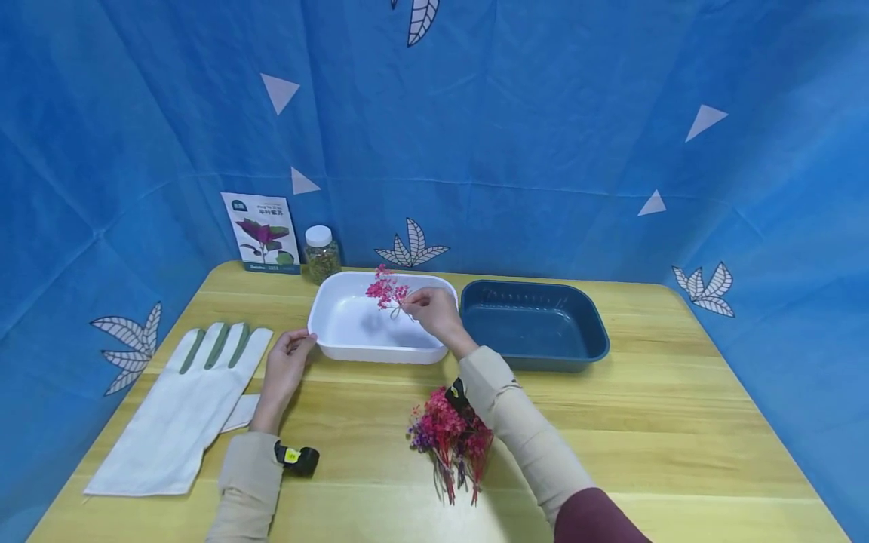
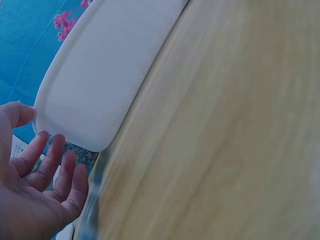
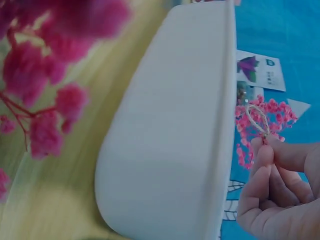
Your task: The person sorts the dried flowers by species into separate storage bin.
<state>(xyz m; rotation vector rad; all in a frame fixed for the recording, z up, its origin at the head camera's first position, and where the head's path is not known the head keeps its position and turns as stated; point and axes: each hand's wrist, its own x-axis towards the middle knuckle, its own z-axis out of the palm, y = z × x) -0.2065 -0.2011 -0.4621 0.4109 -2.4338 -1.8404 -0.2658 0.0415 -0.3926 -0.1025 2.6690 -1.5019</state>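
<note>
My right hand (image 1: 437,313) pinches a small sprig of pink dried flowers (image 1: 384,290) by its stem, over the white plastic tray (image 1: 380,354). A loop of twine (image 3: 259,118) is tied round the stem, close to the fingertips in the right wrist view. At the tray's near left corner, my left hand (image 1: 284,371) holds the rim between thumb and index finger; its other fingers are loosely bent in the left wrist view. More pink and purple dried flowers (image 1: 444,422) lie bunched on the table under the right forearm, which partly hides them.
A dark blue tray (image 1: 600,343) stands right beside the white one. White gloves with green finger strips (image 1: 173,411) lie at the left. At the back left are a seed packet (image 1: 265,234) and a white-capped jar (image 1: 322,260). Blue cloth (image 1: 543,188) hangs behind the wooden table (image 1: 672,422).
</note>
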